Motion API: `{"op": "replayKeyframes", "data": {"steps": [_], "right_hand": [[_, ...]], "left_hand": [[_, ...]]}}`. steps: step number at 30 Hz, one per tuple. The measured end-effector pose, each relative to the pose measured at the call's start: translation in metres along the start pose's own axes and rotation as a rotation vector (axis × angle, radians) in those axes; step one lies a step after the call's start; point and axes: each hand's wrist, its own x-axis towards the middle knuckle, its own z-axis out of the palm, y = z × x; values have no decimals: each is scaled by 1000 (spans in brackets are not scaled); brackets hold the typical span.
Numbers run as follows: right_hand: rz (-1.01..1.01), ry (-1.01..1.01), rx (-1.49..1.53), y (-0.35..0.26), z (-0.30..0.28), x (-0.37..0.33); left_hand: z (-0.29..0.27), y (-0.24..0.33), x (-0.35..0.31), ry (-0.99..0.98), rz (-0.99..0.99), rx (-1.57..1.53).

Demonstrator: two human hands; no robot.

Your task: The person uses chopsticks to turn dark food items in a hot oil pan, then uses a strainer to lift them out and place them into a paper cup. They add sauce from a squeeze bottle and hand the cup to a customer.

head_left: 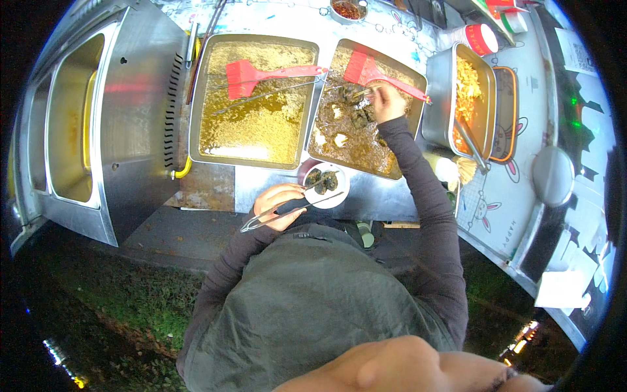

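Observation:
My left hand (282, 204) is closed around a pair of metal tongs (253, 224) with a dark grip. The tongs' arms reach over a white bowl (339, 195) beside the hand. Several dark food pieces (322, 180) lie in the bowl. My right hand (388, 103) is over the right metal tray (360, 164), its fingers pinched together; a thin stick-like thing shows at the fingertips, too small to make out. Dark and pale food pieces (340, 140) sit in brown sauce there. A red brush (357, 66) lies across this tray, its handle close to my right hand.
At left, another tray (255, 140) of oily yellowish liquid carries a red brush (243, 80) and metal tongs (264, 95). Farther left stands a steel fryer-like unit (140, 98). A deep pan (467, 85) of orange chopped food and stacked paper cups (471, 39) are at right.

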Motion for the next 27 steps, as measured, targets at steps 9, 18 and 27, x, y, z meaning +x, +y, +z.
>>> {"op": "replayKeyframes", "data": {"steps": [9,18,27], "right_hand": [[1016,17,853,81,10,8],[775,-50,1125,65,-32,-71],[672,-103,985,-71,-40,-191]], "left_hand": [[-2,1,-12,108,-36,-26],[-29,18,-26,159,54,70],[-29,14,-28,94,93,41]]}}
